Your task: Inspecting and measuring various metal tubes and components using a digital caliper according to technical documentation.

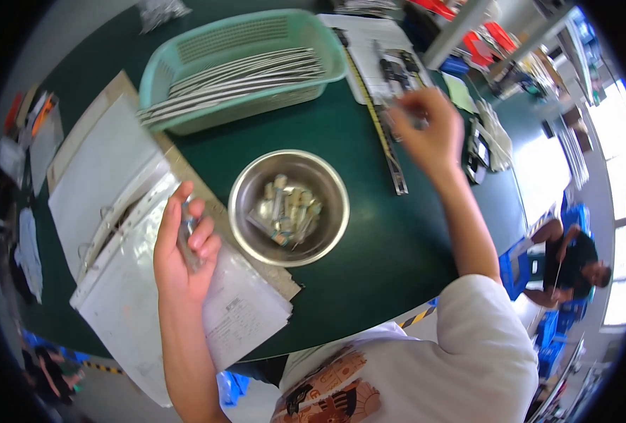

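Observation:
My left hand is above the papers on the left, its fingers curled round a small grey, tube-like piece that sticks out of the palm. To its right stands a round steel bowl holding several small cylindrical parts, some clear or grey, with tan and bluish ends. Raised at the upper right, my right hand is smeared by motion, with its fingers bent. It is close to the dark-handled calipers on a white sheet; whether it touches or holds anything is unclear.
A pale green basket with long striped strips stands at the back. Left of the bowl lie a ring binder with plastic-sleeved papers. A yellow-edged ruler lies near my right hand, white gloves beyond it. A person sits far right.

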The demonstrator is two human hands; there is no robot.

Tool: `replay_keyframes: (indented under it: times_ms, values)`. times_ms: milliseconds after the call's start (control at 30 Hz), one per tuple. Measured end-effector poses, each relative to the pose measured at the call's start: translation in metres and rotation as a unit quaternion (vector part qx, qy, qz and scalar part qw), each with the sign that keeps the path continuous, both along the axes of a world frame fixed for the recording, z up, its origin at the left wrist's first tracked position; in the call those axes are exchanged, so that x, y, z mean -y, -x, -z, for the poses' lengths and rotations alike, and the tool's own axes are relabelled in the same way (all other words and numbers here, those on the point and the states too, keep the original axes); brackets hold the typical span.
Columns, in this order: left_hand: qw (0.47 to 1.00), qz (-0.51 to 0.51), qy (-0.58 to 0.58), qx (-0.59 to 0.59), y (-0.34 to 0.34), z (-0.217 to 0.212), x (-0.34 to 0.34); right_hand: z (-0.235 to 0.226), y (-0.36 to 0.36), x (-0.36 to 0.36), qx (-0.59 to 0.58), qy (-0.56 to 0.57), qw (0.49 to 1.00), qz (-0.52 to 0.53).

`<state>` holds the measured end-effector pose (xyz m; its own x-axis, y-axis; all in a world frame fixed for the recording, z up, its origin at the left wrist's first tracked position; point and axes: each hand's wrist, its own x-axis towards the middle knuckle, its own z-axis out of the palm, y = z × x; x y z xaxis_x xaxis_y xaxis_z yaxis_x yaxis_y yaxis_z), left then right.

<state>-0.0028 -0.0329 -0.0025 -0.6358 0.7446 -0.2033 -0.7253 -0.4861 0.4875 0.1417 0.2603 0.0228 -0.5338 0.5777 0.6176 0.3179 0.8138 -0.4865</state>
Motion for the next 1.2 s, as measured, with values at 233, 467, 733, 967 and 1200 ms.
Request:
replay_keyframes:
  times_ms: [233, 467, 733, 967, 1200]
  values:
    - [0.998, -0.01, -0.021, 0.059, 0.006, -0.006, 0.0, 0.016, -0.038, -0.035, 0.169, -0.186, 0.958, 0.141]
    - [0.999, -0.004, 0.007, 0.051, 0.002, -0.002, -0.001, -0.011, -0.003, 0.022, 0.073, -0.014, 0.956, -0.283]
    - [0.999, 0.017, 0.0, 0.046, 0.003, -0.003, -0.002, -0.024, 0.045, 0.071, 0.348, -0.201, 0.801, -0.444]
    - [0.999, 0.031, 0.013, 0.032, 0.004, -0.007, 0.001, -0.015, 0.046, 0.075, 0.349, -0.198, 0.808, -0.432]
    - [0.999, 0.034, 0.017, 0.027, 0.004, -0.007, 0.001, -0.017, 0.047, 0.072, 0.332, -0.169, 0.812, -0.449]
